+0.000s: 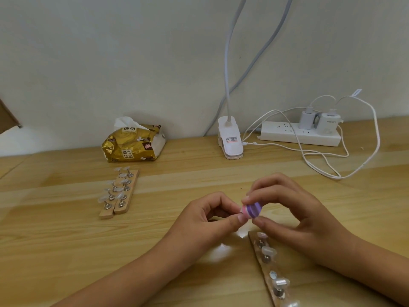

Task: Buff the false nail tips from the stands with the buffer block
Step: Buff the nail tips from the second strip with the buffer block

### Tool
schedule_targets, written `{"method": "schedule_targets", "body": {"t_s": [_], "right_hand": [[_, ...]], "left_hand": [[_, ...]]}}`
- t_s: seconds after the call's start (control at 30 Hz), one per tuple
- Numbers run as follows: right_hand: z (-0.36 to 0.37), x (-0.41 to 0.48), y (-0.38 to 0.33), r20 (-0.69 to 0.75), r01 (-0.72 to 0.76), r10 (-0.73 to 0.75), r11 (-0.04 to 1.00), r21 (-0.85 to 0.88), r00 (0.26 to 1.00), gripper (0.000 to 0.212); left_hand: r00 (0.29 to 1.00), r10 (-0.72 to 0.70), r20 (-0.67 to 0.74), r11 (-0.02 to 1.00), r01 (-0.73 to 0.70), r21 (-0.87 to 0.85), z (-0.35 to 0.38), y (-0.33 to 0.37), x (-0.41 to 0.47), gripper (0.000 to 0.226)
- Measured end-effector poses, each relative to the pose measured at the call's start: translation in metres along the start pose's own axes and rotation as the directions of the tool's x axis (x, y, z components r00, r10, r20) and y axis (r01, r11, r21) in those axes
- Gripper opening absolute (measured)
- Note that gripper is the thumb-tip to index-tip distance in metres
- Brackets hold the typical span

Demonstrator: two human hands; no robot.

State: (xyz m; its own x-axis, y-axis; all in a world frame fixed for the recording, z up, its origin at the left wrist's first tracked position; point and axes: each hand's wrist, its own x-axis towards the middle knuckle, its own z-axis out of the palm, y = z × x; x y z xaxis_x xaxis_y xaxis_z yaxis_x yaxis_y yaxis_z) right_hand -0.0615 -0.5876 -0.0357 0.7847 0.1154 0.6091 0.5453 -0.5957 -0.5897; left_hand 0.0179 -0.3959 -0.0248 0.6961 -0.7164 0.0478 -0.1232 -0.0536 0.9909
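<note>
The buffing looks to be in hand. The right hand grips the purple-and-pink buffer block between curled fingers and thumb, above the table. The left hand meets its pink end with thumb and forefinger pinched shut on what I take to be a nail tip, though it is hidden between them. The hands touch at the block, just beyond the far end of the near stand.

That stand lies slantwise under the right wrist, with a few clear tips on its pegs. I judge the next move calls for short, light strokes and a firm pinch, since so small a piece could flick away, then setting it back and lifting off another.

Well to the left lies a pair of stands, side by side and crowded with tips. Against the wall are a gold tissue pack, a white clip lamp and a power strip. Its loose white cables loop near the right hand, but nothing blocks the work.
</note>
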Motion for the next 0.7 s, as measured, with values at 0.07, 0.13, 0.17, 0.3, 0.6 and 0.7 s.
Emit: {"method": "schedule_targets", "body": {"t_s": [0.07, 0.13, 0.17, 0.3, 0.6, 0.7], "right_hand": [[0.0003, 0.0004, 0.0, -0.015, -0.008, 0.008, 1.0, -0.014, 1.0, 0.024], [-0.0007, 0.0009, -0.0006, -0.027, -0.055, 0.056, 0.998, 0.022, 0.998, 0.025], [-0.0001, 0.0008, -0.0013, -0.017, -0.041, 0.041, 0.999, 0.022, 0.999, 0.024], [0.0002, 0.0006, -0.0007, -0.007, -0.016, 0.016, 1.0, -0.009, 1.0, 0.024], [0.0003, 0.0003, -0.0016, 0.0, -0.021, 0.021, 0.999, 0.03, 1.0, 0.024], [0.0012, 0.0001, -0.0009, 0.014, 0.027, -0.027, 1.0, -0.001, 1.0, 0.023]], "left_hand": [[1.0, 0.0, 0.001, 1.0, 0.0, 0.003, -0.0004, -0.0006, 0.0003, 0.023], [1.0, -0.009, -0.005, 1.0, 0.009, 0.003, -0.0009, -0.0014, 0.0007, 0.017], [1.0, -0.005, -0.002, 1.0, 0.005, 0.002, -0.0009, -0.0017, 0.0005, 0.017], [1.0, 0.001, -0.005, 1.0, -0.001, -0.006, -0.0006, -0.002, 0.0007, 0.019], [1.0, -0.006, 0.007, 1.0, 0.006, -0.017, -0.0012, -0.0023, 0.0003, 0.017], [1.0, 0.005, 0.014, 1.0, -0.005, 0.0, -0.0008, -0.0019, 0.0, 0.022]]}}
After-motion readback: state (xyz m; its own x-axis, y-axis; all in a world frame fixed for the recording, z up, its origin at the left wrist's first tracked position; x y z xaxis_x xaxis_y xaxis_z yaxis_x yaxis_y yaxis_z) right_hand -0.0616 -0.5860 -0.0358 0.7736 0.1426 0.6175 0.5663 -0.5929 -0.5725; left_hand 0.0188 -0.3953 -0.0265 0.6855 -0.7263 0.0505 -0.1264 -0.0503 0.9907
